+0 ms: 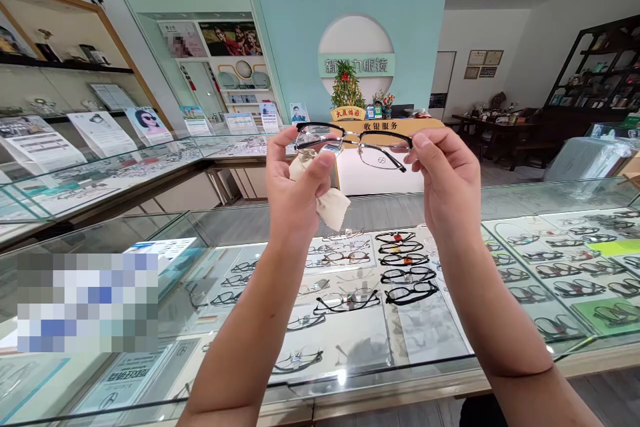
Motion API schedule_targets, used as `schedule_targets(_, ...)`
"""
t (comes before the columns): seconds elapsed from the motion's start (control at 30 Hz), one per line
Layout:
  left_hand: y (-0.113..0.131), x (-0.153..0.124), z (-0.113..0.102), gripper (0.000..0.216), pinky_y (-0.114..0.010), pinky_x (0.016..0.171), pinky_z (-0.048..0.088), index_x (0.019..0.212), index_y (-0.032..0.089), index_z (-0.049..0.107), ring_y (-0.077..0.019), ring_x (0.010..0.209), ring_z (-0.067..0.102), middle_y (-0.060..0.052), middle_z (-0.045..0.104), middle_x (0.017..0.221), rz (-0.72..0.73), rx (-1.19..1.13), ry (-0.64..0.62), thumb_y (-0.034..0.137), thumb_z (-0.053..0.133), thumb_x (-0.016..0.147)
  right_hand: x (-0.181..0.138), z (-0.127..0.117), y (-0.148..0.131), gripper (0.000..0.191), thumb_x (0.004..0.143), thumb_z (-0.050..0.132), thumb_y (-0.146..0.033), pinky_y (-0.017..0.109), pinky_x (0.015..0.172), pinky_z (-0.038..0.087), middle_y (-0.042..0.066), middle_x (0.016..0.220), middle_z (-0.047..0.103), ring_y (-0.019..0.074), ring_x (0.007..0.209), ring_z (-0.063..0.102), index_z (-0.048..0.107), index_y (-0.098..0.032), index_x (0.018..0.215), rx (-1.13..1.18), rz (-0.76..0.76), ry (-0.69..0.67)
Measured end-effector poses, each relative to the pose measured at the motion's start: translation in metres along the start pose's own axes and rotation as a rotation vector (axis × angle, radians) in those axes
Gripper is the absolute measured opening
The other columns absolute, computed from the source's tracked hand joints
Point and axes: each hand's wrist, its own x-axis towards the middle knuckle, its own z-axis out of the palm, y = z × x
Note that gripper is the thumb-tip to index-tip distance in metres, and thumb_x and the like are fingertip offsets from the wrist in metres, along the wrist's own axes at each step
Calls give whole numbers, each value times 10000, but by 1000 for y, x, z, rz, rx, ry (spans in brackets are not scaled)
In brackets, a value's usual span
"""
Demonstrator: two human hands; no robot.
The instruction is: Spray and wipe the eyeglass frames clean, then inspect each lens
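A pair of eyeglasses (383, 135) with black upper rims and thin metal lower rims is held up level above the glass counter. My left hand (300, 180) grips its left side, thumb by the lens, and also has a cream cleaning cloth (333, 208) in it, a corner hanging below the fingers. My right hand (447, 170) pinches the other end of the frame near the hinge. The temples are folded behind the lenses. A small printed mark shows on the right lens.
Below my arms, the glass display counter (345, 383) holds rows of glasses (407, 275). Another showcase (125, 170) with standing cards runs along the left. A wooden-topped cashier desk (425, 125) with a plant (347, 90) stands ahead. A wrapped grey box (575, 163) sits at right.
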Motion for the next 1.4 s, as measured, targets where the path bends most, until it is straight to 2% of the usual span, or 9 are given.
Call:
schedule_targets(0.3,-3,4,1,830,-193,436,261,1097,286,614,-31,500,400,44,738,871,-138,-78,-33,425,1137,468,-2,3,-6,266,1007,764,-540,340,843,599,-6,878,664,159,878,678,722,-280,972,-15,-61,-16)
schedule_targets(0.47,-3,5,-2,631,-194,412,269,1069,252,663,-41,518,448,23,717,861,-199,-101,-87,486,1065,643,0,0,-1,349,1093,571,-599,393,883,612,22,1046,745,191,985,731,739,-295,1055,-69,-149,-88)
schedule_targets(0.57,-1,8,-6,438,-196,386,262,995,219,678,-37,515,448,-27,766,946,-371,-137,-111,495,959,802,1,1,3,278,1048,666,-553,457,981,607,39,1220,793,250,1190,735,765,-311,1144,-209,-284,-180)
schedule_targets(0.67,-1,10,-7,393,-174,362,254,1003,198,698,-26,487,434,-54,785,966,-600,-173,-165,495,912,857,1,5,5,206,992,781,-432,537,1118,557,38,1296,816,289,1299,717,789,-323,1166,-373,-427,-235)
schedule_targets(0.8,-2,9,-4,349,-138,342,260,1038,175,716,-29,449,437,-39,733,829,-812,-234,-248,472,857,920,0,9,9,128,1015,767,-334,553,1138,554,29,1276,846,279,1223,761,820,-327,1132,-418,-528,-258)
schedule_targets(0.97,-3,8,-4,260,-106,359,294,1007,161,717,-15,436,456,-23,710,810,-1008,-379,-294,402,804,964,-1,9,13,103,1016,774,-378,566,1135,578,14,1153,873,287,1179,774,853,-341,1071,-433,-537,-260)
schedule_targets(1.2,-3,4,-8,291,-106,367,271,924,162,692,-18,450,432,-8,670,787,-1055,-347,-349,423,817,951,-7,11,15,128,1043,730,-356,534,1066,629,37,1111,869,278,1115,802,850,-312,1054,-444,-602,-266)
schedule_targets(1.3,0,0,-9,402,-127,381,214,890,174,682,-31,469,397,-5,634,761,-963,-160,-394,539,851,907,-10,10,12,129,1049,715,-328,546,1082,607,40,1119,861,283,1132,792,840,-306,1068,-471,-611,-267)
schedule_targets(1.4,-3,-2,-22,500,-158,420,199,929,179,702,-43,502,408,-31,664,819,-768,162,-385,644,868,853,-11,8,8,137,1062,695,-321,542,1085,580,33,1124,855,276,1134,776,831,-306,1067,-493,-567,-280)
